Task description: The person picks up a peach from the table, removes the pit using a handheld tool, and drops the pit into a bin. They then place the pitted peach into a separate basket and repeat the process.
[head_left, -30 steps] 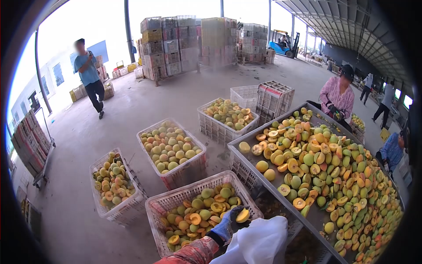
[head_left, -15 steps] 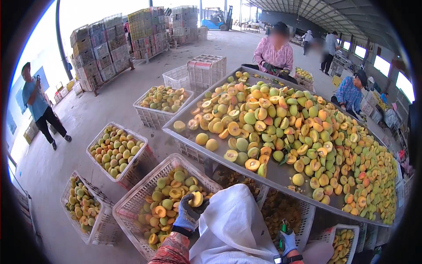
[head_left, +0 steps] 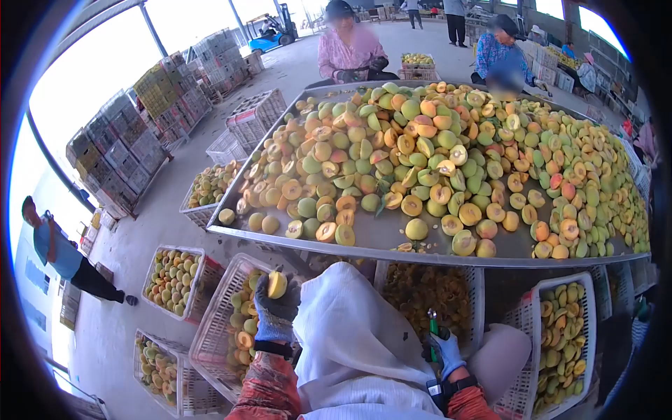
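My gloved left hand (head_left: 276, 308) grips a yellow peach half (head_left: 277, 285), held upright at the inner edge of a white crate (head_left: 203, 350) of peaches. Green handles of a pliers-like tool (head_left: 434, 327) stick up from my gloved right hand (head_left: 448, 352), whose fingers wrap round it; its jaws are too small to make out. This hand is over my lap, just in front of a crate of brown scraps (head_left: 478, 297). Ahead, whole and halved peaches (head_left: 420, 147) are heaped on a metal-edged table (head_left: 392, 257). A pale cloth (head_left: 350, 329) covers my lap.
Another crate of peach halves (head_left: 560, 343) stands at my right, and more filled crates (head_left: 175, 280) are on the floor at left. Two people (head_left: 350, 49) sit across the table. A person (head_left: 63, 245) stands far left. Stacked crates (head_left: 119, 150) and a blue forklift (head_left: 274, 31) are behind.
The view has swung right and levelled, so the table now lies straight ahead. My left hand still holds the peach half, now turned more upright; my right hand keeps the green-handled tool.
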Available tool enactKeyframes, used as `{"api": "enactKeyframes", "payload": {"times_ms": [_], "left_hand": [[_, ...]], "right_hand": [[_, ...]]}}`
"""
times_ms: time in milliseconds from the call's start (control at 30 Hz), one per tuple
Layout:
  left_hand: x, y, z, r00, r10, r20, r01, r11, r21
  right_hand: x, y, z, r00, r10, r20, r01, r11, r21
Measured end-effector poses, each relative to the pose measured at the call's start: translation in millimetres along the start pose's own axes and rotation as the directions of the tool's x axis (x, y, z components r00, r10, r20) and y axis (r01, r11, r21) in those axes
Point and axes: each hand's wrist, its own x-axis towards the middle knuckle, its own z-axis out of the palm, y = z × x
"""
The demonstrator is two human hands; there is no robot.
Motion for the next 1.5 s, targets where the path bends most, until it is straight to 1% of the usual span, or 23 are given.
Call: {"api": "enactKeyframes", "payload": {"times_ms": [33,67,167,233,300,333,367,400,500,567,633,700,833,900,933,1000,1033,1100,1233,1300,1400,1433,1500], "left_hand": [[1,-4,8,1.000,-0.014,0.009,0.014,1.000,0.006],[3,-10,14,0.994,-0.040,0.100,0.041,0.999,-0.001],[-4,-40,56,0.987,-0.047,0.151,0.042,0.999,0.033],[-11,-63,82,0.979,-0.078,0.187,0.065,0.995,0.074],[-15,-87,105,0.951,-0.155,0.269,0.112,0.979,0.169],[-14,-99,108,0.948,-0.119,0.295,0.019,0.948,0.319],[-22,-112,125,0.949,-0.178,0.262,0.110,0.961,0.253],[-21,-124,131,0.951,-0.186,0.246,0.107,0.947,0.302],[-12,-149,130,0.948,-0.222,0.227,0.128,0.920,0.370],[-5,-159,124,0.916,-0.324,0.238,0.209,0.889,0.407],[-2,-165,122,0.903,-0.357,0.237,0.232,0.872,0.430],[2,-168,122,0.899,-0.376,0.226,0.249,0.861,0.444],[6,-162,122,0.867,-0.418,0.271,0.276,0.856,0.438],[8,-160,122,0.879,-0.416,0.234,0.302,0.865,0.401],[12,-156,121,0.877,-0.417,0.237,0.303,0.865,0.400],[22,-146,117,0.818,-0.499,0.286,0.366,0.836,0.409],[26,-143,115,0.818,-0.498,0.287,0.367,0.837,0.406],[32,-139,118,0.862,-0.439,0.255,0.290,0.838,0.461],[48,-131,118,0.833,-0.470,0.293,0.318,0.839,0.441],[55,-132,120,0.893,-0.390,0.226,0.264,0.859,0.439],[59,-137,131,0.934,-0.339,0.115,0.289,0.903,0.320],[64,-135,128,0.932,-0.344,0.113,0.293,0.901,0.319],[75,-130,128,0.909,-0.316,0.271,0.144,0.849,0.508]], "right_hand": [[-4,-9,5,0.999,-0.001,0.038,-0.001,0.997,0.072],[-4,-8,3,1.000,0.010,0.028,-0.013,0.996,0.094],[-7,-6,-5,1.000,-0.016,-0.011,0.018,0.988,0.151],[-11,-8,-6,0.992,-0.112,-0.048,0.119,0.979,0.165],[-13,-8,-10,0.995,-0.088,-0.047,0.096,0.974,0.206],[-11,-6,-12,0.996,-0.086,0.002,0.084,0.974,0.209],[-10,-5,-13,0.995,-0.085,0.053,0.072,0.975,0.208],[-16,-10,-13,0.993,-0.040,0.109,0.007,0.957,0.290],[-17,-7,-14,0.984,-0.091,0.150,0.049,0.963,0.263],[-21,-13,-17,0.985,-0.086,0.149,0.045,0.966,0.255],[-21,-12,-19,0.985,-0.081,0.154,0.040,0.968,0.249],[-16,-7,-18,0.980,-0.118,0.158,0.097,0.986,0.139],[-9,0,-11,0.982,-0.121,0.146,0.104,0.987,0.121],[12,27,-10,0.959,-0.263,0.109,0.274,0.957,-0.100],[20,38,-9,0.958,-0.265,0.106,0.276,0.956,-0.102],[25,39,-3,0.923,-0.373,0.095,0.384,0.885,-0.261],[24,39,-2,0.923,-0.372,0.096,0.384,0.884,-0.265],[3,3,2,0.985,-0.109,0.131,0.116,0.992,-0.042],[1,-9,3,0.986,-0.076,0.146,0.086,0.994,-0.062],[-6,-20,7,0.987,-0.036,0.159,0.029,0.998,0.047],[-2,-15,8,0.988,-0.040,0.150,0.030,0.997,0.067],[-2,-14,8,0.989,-0.038,0.146,0.028,0.997,0.067],[-3,-16,7,0.991,-0.033,0.133,0.025,0.998,0.061]]}}
